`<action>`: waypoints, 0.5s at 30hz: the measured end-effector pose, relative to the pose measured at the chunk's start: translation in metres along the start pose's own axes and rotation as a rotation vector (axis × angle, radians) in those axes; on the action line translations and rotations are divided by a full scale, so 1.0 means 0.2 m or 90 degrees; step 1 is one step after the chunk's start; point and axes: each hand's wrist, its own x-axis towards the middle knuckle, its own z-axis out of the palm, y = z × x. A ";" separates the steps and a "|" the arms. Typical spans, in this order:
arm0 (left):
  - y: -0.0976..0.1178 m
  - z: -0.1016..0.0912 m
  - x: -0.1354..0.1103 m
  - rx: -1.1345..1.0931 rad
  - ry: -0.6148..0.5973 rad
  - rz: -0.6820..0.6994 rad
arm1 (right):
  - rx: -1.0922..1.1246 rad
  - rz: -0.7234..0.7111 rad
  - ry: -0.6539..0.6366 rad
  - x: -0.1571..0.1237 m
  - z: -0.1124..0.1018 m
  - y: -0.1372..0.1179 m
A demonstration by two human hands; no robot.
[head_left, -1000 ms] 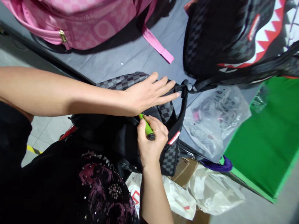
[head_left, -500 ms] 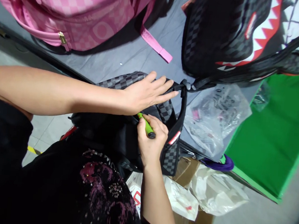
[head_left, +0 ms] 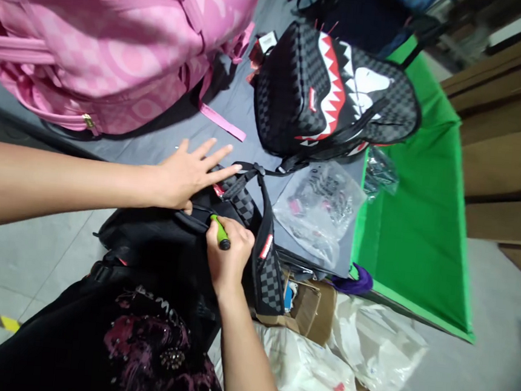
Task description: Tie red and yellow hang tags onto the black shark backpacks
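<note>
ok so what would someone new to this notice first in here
Probably the big pink backpack at the upper left and the checked bag with red-and-white jagged teeth at upper centre-right. The bright green fabric on the right also stands out. Nearer the middle, a small green-and-black tool pops against the black bag, held in the right hand.

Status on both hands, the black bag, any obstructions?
Left hand spread over black bag. Right hand gripping green tool, far end not visible. Bag strap close beside right hand.

No legible lettering anywhere.
</note>
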 end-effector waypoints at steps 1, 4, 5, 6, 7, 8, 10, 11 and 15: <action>-0.01 0.00 -0.03 -0.006 -0.015 -0.028 | 0.033 0.000 0.001 0.00 0.02 -0.01; -0.02 0.01 -0.08 -0.007 -0.036 -0.074 | 0.145 -0.016 0.000 -0.02 0.10 -0.05; -0.01 0.02 -0.08 0.000 -0.038 -0.082 | 0.164 -0.021 0.003 -0.02 0.12 -0.05; 0.00 0.03 -0.08 0.010 -0.038 -0.088 | 0.170 -0.023 0.006 -0.02 0.14 -0.05; 0.01 0.04 -0.08 0.023 -0.037 -0.095 | 0.167 -0.026 0.008 -0.02 0.15 -0.05; 0.02 0.05 -0.07 0.037 -0.036 -0.101 | 0.162 -0.027 0.006 -0.02 0.16 -0.05; 0.04 0.05 -0.07 0.060 -0.035 -0.108 | 0.149 -0.026 -0.004 -0.02 0.16 -0.04; 0.04 0.05 -0.07 0.069 -0.034 -0.106 | 0.141 -0.021 -0.011 -0.02 0.15 -0.05; 0.03 0.04 -0.07 0.089 -0.033 -0.064 | 0.122 -0.001 -0.033 -0.02 0.12 -0.07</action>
